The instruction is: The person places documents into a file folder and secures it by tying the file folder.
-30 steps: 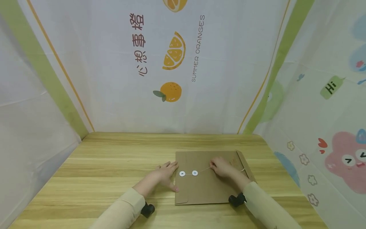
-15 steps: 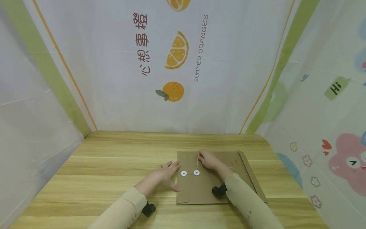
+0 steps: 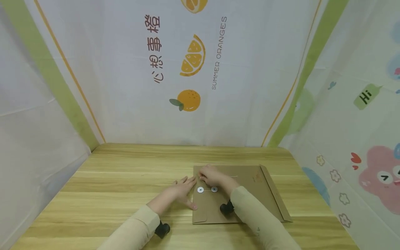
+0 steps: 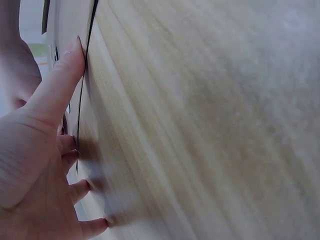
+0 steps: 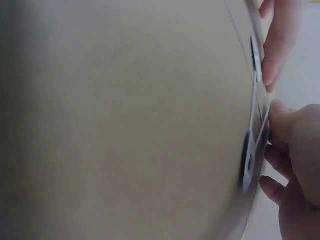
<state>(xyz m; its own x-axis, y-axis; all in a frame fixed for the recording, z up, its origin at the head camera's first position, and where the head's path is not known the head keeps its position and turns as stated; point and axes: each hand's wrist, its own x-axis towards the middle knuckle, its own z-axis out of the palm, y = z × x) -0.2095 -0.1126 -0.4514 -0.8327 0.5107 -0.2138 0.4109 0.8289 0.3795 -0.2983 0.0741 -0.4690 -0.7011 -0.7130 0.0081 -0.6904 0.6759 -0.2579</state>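
Note:
A brown kraft string-tie envelope (image 3: 243,201) lies flat on the wooden table. Two white button discs sit near its left side, one the left disc (image 3: 200,190), the other the right disc (image 3: 214,189), with thread running between them. My left hand (image 3: 180,191) rests with spread fingers along the envelope's left edge, thumb and fingertips on it. Above the discs, my right hand (image 3: 212,175) pinches the string (image 5: 263,125) between thumb and curled fingers. In the right wrist view the string stretches from the near disc (image 5: 248,162) up to those fingertips.
The wooden table (image 3: 125,184) extends on both sides of the envelope. A white curtain (image 3: 125,104) with orange prints hangs behind the table, and a patterned curtain (image 3: 337,114) on the right. Black wrist cameras, such as the left one (image 3: 162,229), sit at both cuffs.
My right hand has moved left across the envelope with the string, from right of the discs, over the right disc, to above the left one. My left hand stays at the edge.

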